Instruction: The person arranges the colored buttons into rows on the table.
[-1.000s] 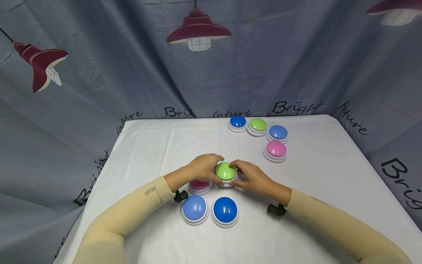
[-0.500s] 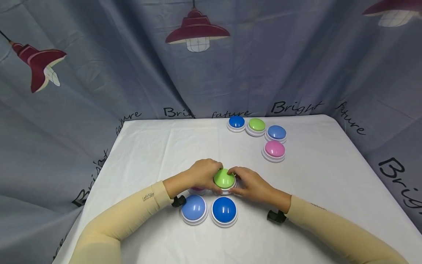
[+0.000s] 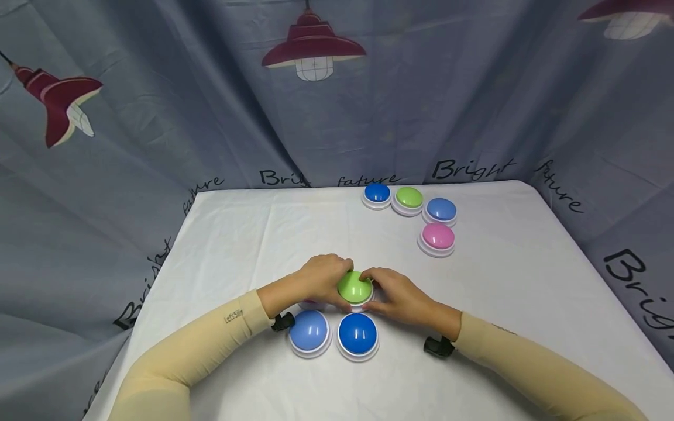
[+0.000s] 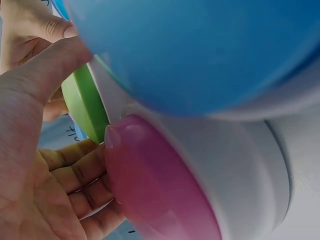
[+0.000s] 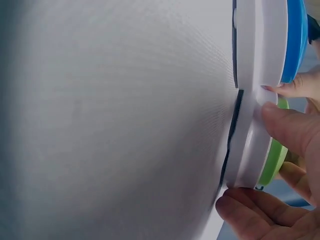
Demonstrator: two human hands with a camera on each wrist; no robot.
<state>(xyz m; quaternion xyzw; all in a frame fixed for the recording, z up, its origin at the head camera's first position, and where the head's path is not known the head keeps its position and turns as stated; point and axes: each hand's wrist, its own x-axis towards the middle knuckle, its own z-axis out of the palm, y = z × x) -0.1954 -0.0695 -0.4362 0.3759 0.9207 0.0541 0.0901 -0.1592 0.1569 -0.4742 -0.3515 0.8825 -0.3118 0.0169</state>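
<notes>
A green push button (image 3: pixel 354 287) with a white round base stands between my two hands. My left hand (image 3: pixel 322 277) grips its left side, thumb toward me and fingers at the far side. My right hand (image 3: pixel 398 296) holds its right side, with a fingertip on the green dome. Just in front, a dark blue push button (image 3: pixel 358 334) stands very close to the green one. A light blue push button (image 3: pixel 309 331) is to its left. Under my left hand, a pink push button (image 4: pixel 155 180) is mostly hidden in the head view, but shows large in the left wrist view.
Toward the back right of the white table (image 3: pixel 231 234) stand another dark blue button (image 3: pixel 377 193), a green button (image 3: pixel 409 197), a light blue button (image 3: pixel 441 210) and a pink button (image 3: pixel 438 236). A grey printed curtain (image 3: pixel 210 105) hangs behind the table.
Both hands have moved the green button toward me and slightly left, up near the dark blue one. The pink button beside it is now more covered by my left hand.
</notes>
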